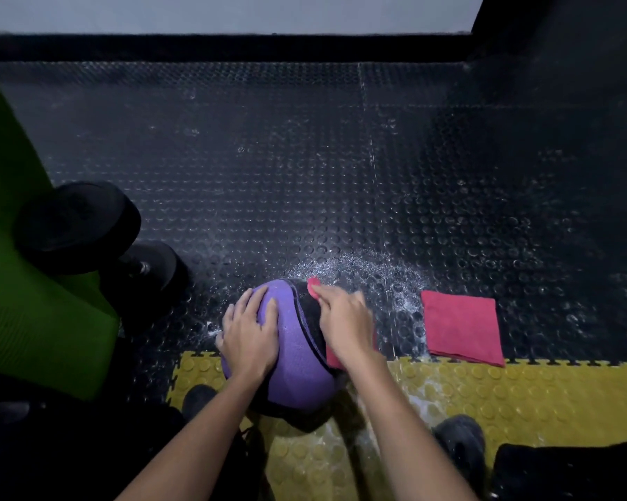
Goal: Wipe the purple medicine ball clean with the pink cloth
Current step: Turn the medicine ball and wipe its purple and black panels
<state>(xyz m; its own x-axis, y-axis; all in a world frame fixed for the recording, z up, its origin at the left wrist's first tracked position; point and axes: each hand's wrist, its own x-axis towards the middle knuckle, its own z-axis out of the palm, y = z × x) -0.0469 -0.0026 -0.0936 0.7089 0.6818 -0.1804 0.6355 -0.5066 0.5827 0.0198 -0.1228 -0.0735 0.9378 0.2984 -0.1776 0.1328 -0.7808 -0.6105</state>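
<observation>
A purple and black medicine ball (299, 352) rests on the floor where the black studded mat meets the yellow one. My left hand (250, 329) lies flat on the ball's left purple side, fingers spread. My right hand (344, 320) presses a pink cloth (333, 356) onto the ball's black right panel. The cloth is mostly hidden under the hand; a corner shows past the fingertips and an edge below the palm.
A second folded pink cloth (462, 327) lies on the black mat to the right. Water droplets (369, 269) are scattered beyond the ball. Black dumbbells (87, 226) and a green mat (22, 283) stand at the left. My shoes (460, 439) are on the yellow mat (521, 392).
</observation>
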